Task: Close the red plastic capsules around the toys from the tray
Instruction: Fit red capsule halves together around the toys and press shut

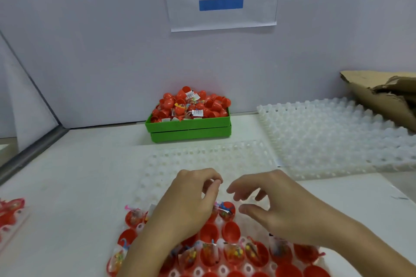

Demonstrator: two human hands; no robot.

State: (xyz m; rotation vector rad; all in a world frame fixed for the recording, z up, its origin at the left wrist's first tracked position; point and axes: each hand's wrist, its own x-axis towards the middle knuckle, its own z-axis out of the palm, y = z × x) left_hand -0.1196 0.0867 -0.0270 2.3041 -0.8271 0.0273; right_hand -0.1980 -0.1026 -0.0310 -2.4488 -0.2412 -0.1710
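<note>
Hovering over the tray (157,177) of red capsule halves (230,230): left hand (186,204) and right hand (276,204), fingers loosely curled, holding nothing visible. Possibly trapping a toy bag (225,209) in the seam, leaving a capsule not fully closing.

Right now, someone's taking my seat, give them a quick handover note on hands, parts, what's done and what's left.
Left hand: over the tray, fingertips curled together; whether it pinches anything is unclear.
Right hand: loosely curled above the tray, holding nothing.
Near rows hold open red halves, some with bagged toys.
Green bin at the wall is heaped with capsules.
Spare trays lie at right.
Left: close the halves in the near rows.
</note>
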